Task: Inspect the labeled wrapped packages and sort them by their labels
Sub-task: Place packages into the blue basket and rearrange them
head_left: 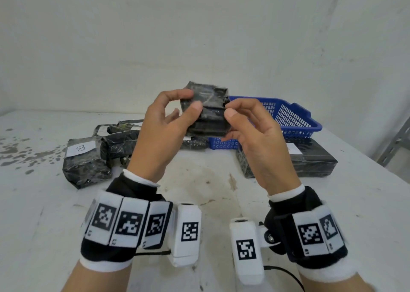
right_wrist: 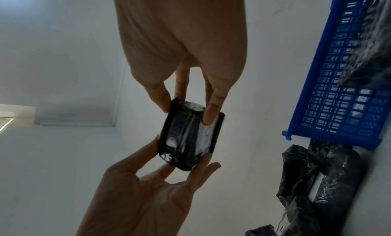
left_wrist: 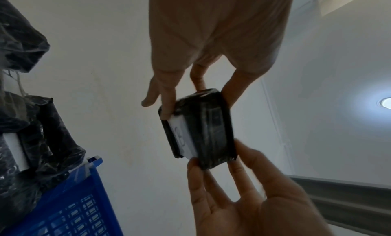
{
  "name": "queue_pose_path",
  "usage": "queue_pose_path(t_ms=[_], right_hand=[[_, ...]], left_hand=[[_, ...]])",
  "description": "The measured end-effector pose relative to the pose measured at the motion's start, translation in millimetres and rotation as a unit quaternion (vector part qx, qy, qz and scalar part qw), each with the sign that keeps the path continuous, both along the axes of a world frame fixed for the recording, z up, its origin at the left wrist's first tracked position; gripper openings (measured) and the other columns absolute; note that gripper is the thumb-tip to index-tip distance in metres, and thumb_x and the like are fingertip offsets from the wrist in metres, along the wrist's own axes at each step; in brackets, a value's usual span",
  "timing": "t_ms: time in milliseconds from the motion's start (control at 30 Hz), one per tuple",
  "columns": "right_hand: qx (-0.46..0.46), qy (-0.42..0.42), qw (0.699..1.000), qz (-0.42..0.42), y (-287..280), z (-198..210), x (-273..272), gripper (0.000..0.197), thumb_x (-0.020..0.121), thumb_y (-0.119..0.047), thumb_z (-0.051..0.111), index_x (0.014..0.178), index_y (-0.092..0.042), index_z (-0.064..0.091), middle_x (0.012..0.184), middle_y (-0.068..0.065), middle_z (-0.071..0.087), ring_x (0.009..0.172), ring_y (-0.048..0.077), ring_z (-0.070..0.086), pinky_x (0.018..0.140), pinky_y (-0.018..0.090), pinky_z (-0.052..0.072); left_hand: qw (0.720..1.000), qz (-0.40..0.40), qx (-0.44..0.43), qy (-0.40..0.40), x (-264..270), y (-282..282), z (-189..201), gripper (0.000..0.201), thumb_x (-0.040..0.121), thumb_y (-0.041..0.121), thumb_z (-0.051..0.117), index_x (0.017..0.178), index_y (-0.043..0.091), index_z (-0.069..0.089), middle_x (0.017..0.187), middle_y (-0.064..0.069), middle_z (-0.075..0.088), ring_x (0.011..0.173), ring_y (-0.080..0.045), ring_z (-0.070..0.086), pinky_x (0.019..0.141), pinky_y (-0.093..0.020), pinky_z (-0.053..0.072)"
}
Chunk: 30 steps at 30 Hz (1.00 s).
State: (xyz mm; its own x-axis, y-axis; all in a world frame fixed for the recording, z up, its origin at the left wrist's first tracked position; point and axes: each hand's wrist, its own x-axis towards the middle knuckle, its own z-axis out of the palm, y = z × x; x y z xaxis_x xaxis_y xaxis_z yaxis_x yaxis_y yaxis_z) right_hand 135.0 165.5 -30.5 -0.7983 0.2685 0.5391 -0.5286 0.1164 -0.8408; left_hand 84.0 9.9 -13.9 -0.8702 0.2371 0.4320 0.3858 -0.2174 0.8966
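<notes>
A small black wrapped package (head_left: pixel 208 112) is held up above the table between both hands. My left hand (head_left: pixel 192 100) pinches its left side with thumb and fingers. My right hand (head_left: pixel 230 108) pinches its right side. The package's white label (left_wrist: pixel 183 137) faces away from the head camera and shows only in the wrist views, where its letter is too blurred to read. In the left wrist view my left hand (left_wrist: pixel 196 104) reaches the package (left_wrist: pixel 203 131) from above. In the right wrist view my right hand (right_wrist: pixel 186 111) grips the package (right_wrist: pixel 188 137).
A black package labelled B (head_left: pixel 85 160) lies on the white table (head_left: pixel 199 185) at the left, beside a pile of black packages (head_left: pixel 119 140). A blue basket (head_left: pixel 286 118) stands behind my hands. At the right lies a long black package (head_left: pixel 310 160) with a white label.
</notes>
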Motion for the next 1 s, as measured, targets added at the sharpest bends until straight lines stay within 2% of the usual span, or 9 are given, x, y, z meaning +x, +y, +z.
queue_pose_path(t_ms=[67,133,200,267,400,667,833,900,1000], right_hand=[[0.011,0.012,1.000,-0.018,0.8,0.2,1.2,0.014,0.094,-0.006,0.065,0.095,-0.019,0.063,0.111,-0.011,0.066,0.077,0.017,0.059,0.079,0.027,0.052],[0.018,0.016,0.999,-0.022,2.0,0.0,0.8,0.025,0.094,-0.003,0.064,0.107,-0.024,0.060,0.126,0.000,0.064,0.084,0.017,0.065,0.086,0.032,0.054],[0.015,0.003,1.000,-0.014,0.7,-0.3,-0.3,0.042,0.093,-0.015,0.068,0.127,-0.036,0.053,0.130,0.010,0.063,0.099,0.019,0.070,0.097,0.040,0.053],[0.000,-0.007,1.000,-0.007,-0.4,-0.6,-1.0,0.053,0.093,-0.019,0.069,0.138,-0.038,0.047,0.121,0.015,0.069,0.104,0.036,0.068,0.102,0.049,0.052],[-0.003,-0.009,1.000,-0.004,-2.2,0.4,0.2,0.057,0.096,-0.015,0.066,0.146,-0.028,0.042,0.110,0.010,0.075,0.107,0.042,0.065,0.102,0.052,0.051],[0.005,-0.008,1.000,-0.010,-4.7,2.5,1.1,0.064,0.092,-0.022,0.070,0.148,-0.032,0.041,0.112,0.009,0.074,0.105,0.032,0.070,0.098,0.051,0.054],[0.026,-0.007,0.999,-0.027,-1.4,0.1,-0.3,0.060,0.089,-0.032,0.071,0.144,-0.038,0.047,0.104,0.019,0.071,0.105,0.040,0.066,0.098,0.057,0.052],[0.038,0.001,0.998,-0.044,-1.9,-0.5,-0.4,0.055,0.088,-0.038,0.071,0.139,-0.042,0.051,0.100,0.029,0.065,0.104,0.047,0.061,0.095,0.061,0.050],[0.041,-0.007,0.998,-0.042,-2.4,0.3,0.5,0.051,0.092,-0.033,0.070,0.139,-0.041,0.051,0.106,0.026,0.067,0.102,0.041,0.066,0.080,0.056,0.060]], left_hand=[[0.999,-0.018,-0.020,-0.036,-2.1,-1.8,-0.8,0.054,0.086,0.026,0.072,0.131,0.035,0.044,0.124,-0.009,0.061,0.110,-0.017,0.064,0.093,-0.042,0.055],[0.997,-0.060,-0.007,-0.053,1.1,-2.5,0.8,0.063,0.091,0.014,0.066,0.141,0.033,0.034,0.115,-0.014,0.068,0.103,-0.024,0.069,0.077,-0.042,0.061],[0.997,-0.067,-0.008,-0.041,1.9,-2.3,1.2,0.064,0.092,0.006,0.061,0.146,0.027,0.033,0.114,-0.011,0.068,0.100,-0.023,0.070,0.076,-0.039,0.061],[0.997,-0.065,-0.010,-0.039,2.1,-1.6,1.6,0.062,0.092,0.008,0.061,0.146,0.024,0.037,0.117,-0.010,0.067,0.099,-0.021,0.071,0.079,-0.039,0.060],[0.999,-0.045,-0.008,-0.027,1.4,-0.5,1.1,0.044,0.092,0.013,0.062,0.135,0.019,0.052,0.115,-0.011,0.067,0.092,-0.018,0.072,0.075,-0.036,0.061],[0.999,-0.005,-0.031,0.018,0.1,1.3,-1.5,0.044,0.090,0.018,0.068,0.131,0.026,0.054,0.109,-0.003,0.070,0.094,-0.018,0.071,0.077,-0.037,0.059],[0.997,0.009,-0.063,0.053,2.3,1.8,-1.7,0.045,0.089,0.027,0.068,0.132,0.032,0.055,0.107,0.001,0.068,0.087,-0.011,0.070,0.072,-0.030,0.060],[0.996,0.010,-0.073,0.053,3.4,2.0,-1.1,0.048,0.087,0.033,0.070,0.133,0.032,0.055,0.109,0.001,0.068,0.089,-0.012,0.070,0.076,-0.032,0.060],[0.996,0.012,-0.070,0.044,2.9,3.0,-2.0,0.046,0.088,0.033,0.069,0.131,0.030,0.056,0.111,-0.001,0.067,0.088,-0.015,0.071,0.080,-0.039,0.060]])
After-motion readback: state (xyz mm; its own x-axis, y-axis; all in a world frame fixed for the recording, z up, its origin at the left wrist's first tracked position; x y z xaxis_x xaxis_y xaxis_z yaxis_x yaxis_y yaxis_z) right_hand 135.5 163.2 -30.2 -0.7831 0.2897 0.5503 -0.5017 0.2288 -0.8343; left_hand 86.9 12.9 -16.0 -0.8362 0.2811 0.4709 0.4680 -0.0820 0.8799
